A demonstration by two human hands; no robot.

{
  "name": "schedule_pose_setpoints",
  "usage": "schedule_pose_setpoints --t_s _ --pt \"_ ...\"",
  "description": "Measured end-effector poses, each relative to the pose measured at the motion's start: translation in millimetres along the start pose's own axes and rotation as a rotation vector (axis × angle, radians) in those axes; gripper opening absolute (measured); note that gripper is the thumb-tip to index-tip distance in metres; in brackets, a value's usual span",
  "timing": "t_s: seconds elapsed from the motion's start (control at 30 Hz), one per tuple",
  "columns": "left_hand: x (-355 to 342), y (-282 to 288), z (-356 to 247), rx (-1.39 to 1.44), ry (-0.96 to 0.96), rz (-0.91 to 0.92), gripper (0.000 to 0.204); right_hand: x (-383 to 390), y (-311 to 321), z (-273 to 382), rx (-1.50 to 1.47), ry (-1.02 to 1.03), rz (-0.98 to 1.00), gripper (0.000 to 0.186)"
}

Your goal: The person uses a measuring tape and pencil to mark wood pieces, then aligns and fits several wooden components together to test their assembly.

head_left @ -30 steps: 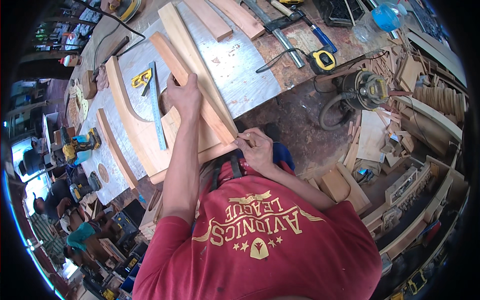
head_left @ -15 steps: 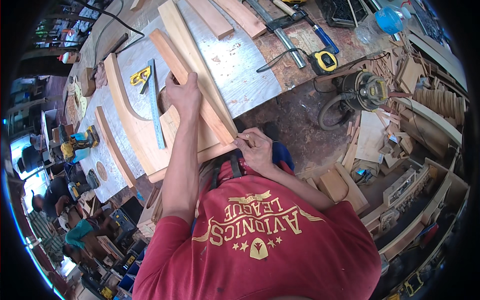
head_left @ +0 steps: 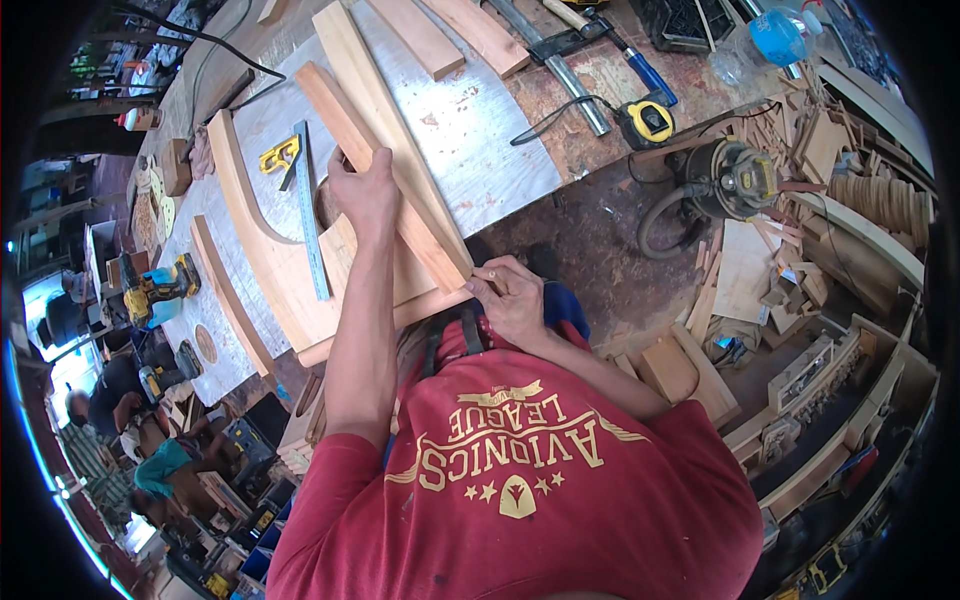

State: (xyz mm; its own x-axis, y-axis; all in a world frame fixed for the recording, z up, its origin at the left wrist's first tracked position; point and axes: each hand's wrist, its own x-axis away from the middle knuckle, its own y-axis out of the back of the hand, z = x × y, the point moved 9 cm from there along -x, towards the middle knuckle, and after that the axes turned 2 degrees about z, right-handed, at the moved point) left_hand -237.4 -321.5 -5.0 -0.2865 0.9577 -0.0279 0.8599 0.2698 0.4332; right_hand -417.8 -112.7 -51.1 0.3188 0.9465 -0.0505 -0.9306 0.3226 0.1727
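Where the wooden strip lies: along the paler board, one end by the near edge of the desk
Left hand: fingers gripping the strip mid-length
Right hand: fingers pinched at its near end, contents unclear
Red shirt: inverted gold lettering, stars, emblem

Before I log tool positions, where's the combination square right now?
In the head view, the combination square lies just left of the left hand, its blade's lower end over the curved wooden piece.
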Motion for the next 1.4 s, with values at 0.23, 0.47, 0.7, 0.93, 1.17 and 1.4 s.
schedule_pose_setpoints --t_s 0.23,0.47,0.7,0.93,1.17,1.4 --pt "3.1 1.7 -4.2 0.010 -0.010 0.000 0.063 1.5 -0.1 -0.3 -0.001 -0.025 0.015 0.016" --pt "1.9 -0.6 -3.6 -0.043 0.015 0.003 0.065 0.8 -1.3 -6.8 -0.022 -0.039 0.027 0.019" --pt "-4.0 2.2 4.0 -0.121 0.023 -0.017 0.068 3.4 -5.1 -26.8 -0.098 -0.245 0.050 0.020" --pt "-1.3 2.2 0.3 -0.151 0.031 -0.025 0.068 4.9 -6.5 -28.6 -0.099 -0.249 0.043 0.019" --pt "-0.8 8.5 3.9 -0.118 -0.024 -0.053 0.067 -19.1 18.3 -11.8 -0.227 -0.130 -0.020 0.016" --pt "6.3 6.9 -10.4 -0.138 0.003 -0.056 0.059 -105.1 -0.2 21.5 -0.234 -0.103 0.035 0.027"
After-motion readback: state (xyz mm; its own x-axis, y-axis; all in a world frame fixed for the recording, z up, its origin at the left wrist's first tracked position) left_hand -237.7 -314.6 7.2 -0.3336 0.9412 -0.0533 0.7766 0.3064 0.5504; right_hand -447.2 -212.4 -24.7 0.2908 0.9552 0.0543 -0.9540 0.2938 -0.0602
